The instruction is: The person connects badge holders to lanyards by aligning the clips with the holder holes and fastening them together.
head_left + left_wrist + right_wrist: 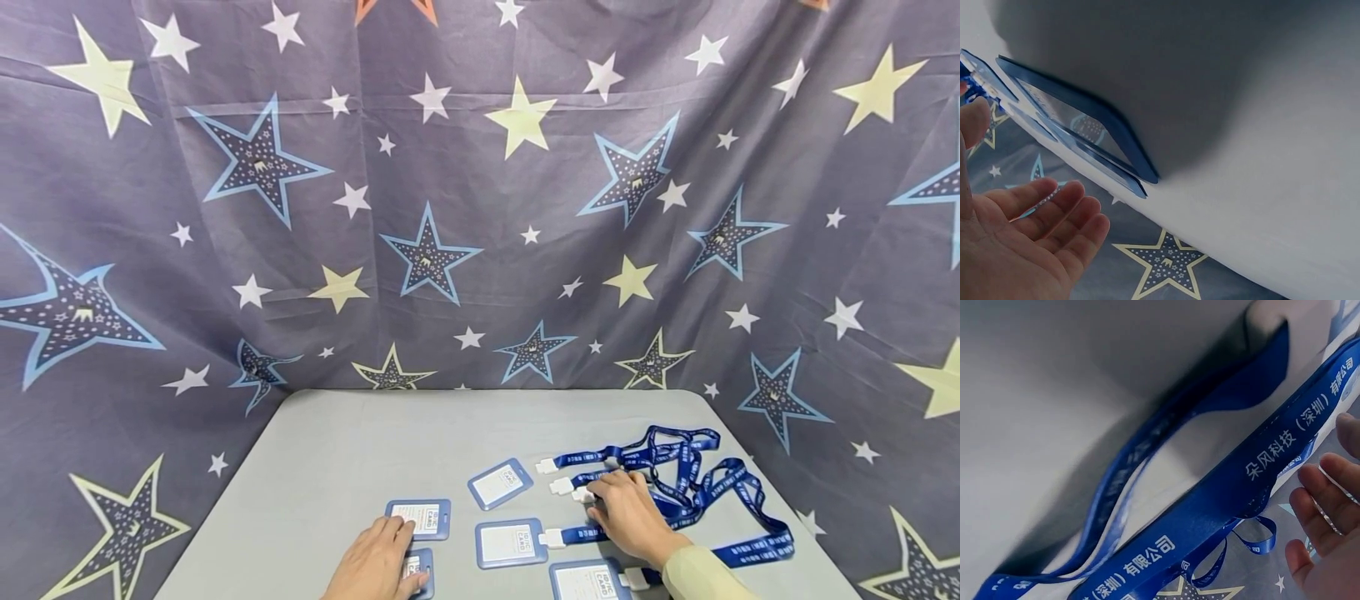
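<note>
My left hand (372,560) hovers at two blue-framed ID card holders, an upper one (431,518) and a lower one (422,575) partly hidden by the hand. Its fingers are relaxed and slightly bent, palm visible in the left wrist view, holding nothing. On the right, my right hand (632,515) reaches over the blue lanyards (678,475), fingertips close to a white plastic clip (582,495). Loosely bent fingers (1316,506) show beside a printed lanyard strap (1229,494) in the right wrist view, with nothing seen between them.
A loose card holder (500,484) lies tilted mid-table. Below it, one card holder (510,543) is joined to a lanyard clip, as is another (588,581) at the front edge. Further white clips (546,467) lie at the strap ends. Star-patterned cloth (480,250) surrounds the grey table (337,442).
</note>
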### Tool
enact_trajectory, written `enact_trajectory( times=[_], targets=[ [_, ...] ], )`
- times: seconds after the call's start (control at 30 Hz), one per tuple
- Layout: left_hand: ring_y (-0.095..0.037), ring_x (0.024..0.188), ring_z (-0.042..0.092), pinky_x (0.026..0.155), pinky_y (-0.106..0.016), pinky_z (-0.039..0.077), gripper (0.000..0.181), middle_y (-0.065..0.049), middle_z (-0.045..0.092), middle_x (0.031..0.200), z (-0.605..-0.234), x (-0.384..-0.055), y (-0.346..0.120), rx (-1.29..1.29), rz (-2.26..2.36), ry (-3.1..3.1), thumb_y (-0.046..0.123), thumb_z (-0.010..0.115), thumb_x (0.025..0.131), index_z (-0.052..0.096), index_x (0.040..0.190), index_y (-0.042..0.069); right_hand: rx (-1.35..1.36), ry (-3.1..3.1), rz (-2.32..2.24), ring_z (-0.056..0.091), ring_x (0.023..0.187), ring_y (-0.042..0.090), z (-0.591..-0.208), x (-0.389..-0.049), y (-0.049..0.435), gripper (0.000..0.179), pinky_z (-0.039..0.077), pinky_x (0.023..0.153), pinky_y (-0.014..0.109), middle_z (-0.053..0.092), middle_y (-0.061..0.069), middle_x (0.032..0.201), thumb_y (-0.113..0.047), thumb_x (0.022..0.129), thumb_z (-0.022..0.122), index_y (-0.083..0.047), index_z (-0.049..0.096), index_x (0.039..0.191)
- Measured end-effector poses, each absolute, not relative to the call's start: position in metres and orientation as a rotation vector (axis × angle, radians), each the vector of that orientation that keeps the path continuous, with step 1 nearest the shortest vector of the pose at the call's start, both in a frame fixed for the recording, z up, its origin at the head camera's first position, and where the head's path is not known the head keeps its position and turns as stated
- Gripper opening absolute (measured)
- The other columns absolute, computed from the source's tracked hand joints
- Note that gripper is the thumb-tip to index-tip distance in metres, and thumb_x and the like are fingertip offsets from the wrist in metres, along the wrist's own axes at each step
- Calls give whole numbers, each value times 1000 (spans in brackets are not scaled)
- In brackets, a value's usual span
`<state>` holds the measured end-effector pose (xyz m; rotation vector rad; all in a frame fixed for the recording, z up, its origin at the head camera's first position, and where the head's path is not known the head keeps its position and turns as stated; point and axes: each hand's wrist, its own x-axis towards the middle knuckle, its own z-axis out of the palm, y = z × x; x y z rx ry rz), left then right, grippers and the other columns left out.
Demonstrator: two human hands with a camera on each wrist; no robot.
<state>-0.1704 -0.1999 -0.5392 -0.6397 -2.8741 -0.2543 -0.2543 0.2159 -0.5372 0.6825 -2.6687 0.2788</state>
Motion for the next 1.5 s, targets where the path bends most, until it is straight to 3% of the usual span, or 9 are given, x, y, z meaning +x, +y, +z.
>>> enact_trajectory(
  times=[0.43, 0.9, 1.5],
  targets=[
    [-33, 112, 58, 100, -52, 50, 75, -15, 62, 118, -541, -168, -204, -624, -246, -2867, 56, 76, 85, 62, 126, -5, 663, -2709, 273, 61, 105, 25, -538, -261, 213, 33, 41, 90, 49, 73, 5, 108, -20, 80, 87, -8, 75, 109],
    [-33, 112, 58, 100, -52, 50, 76, -15, 62, 118, -542, -169, -205, -622, -249, -2883, 56, 75, 85, 62, 127, -6, 662, -2716, 239, 60, 98, 19, -542, -269, 215, 26, 39, 82, 42, 73, -2, 100, -19, 79, 88, -15, 74, 101],
    [-32, 109, 58, 98, -51, 51, 76, -14, 62, 115, -544, -168, -204, -629, -229, -2869, 57, 75, 84, 63, 124, -6, 655, -2710, 146, 58, 92, 21, -547, -272, 210, 26, 42, 85, 45, 71, -1, 95, -18, 77, 88, -14, 73, 98]
  ],
)
